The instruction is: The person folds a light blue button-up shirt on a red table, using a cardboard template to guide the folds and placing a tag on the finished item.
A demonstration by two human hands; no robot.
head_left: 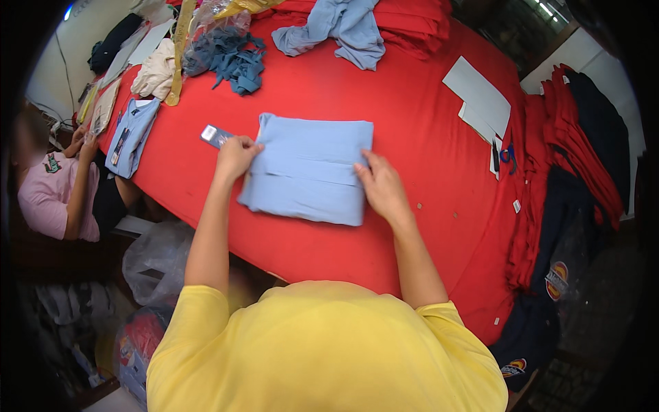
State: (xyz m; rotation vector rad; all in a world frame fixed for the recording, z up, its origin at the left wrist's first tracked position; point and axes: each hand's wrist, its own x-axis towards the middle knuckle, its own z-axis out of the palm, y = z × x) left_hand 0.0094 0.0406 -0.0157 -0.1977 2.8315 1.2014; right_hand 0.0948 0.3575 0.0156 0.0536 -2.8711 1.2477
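Observation:
A light blue garment point(309, 154), folded into a flat rectangle, lies on the red-covered table point(419, 275) in front of me. My left hand point(237, 156) pinches its left edge, fingers closed near the upper corner. A dark hang tag point(215, 135) with a white patch pokes out beside that hand; whether the hand touches it is hidden. At the right edge, my right hand point(383, 184) grips the cloth with its thumb on top and its lower fingers out of sight. A seam or fold line runs across the middle of the garment.
Another folded blue shirt point(134, 137) lies at the left, near a seated person in pink point(55, 189). Crumpled blue cloth point(336, 31) and teal scraps point(237, 58) are at the back. White card sheets point(480, 96), blue-handled scissors point(508, 158) and red garments point(570, 130) are on the right.

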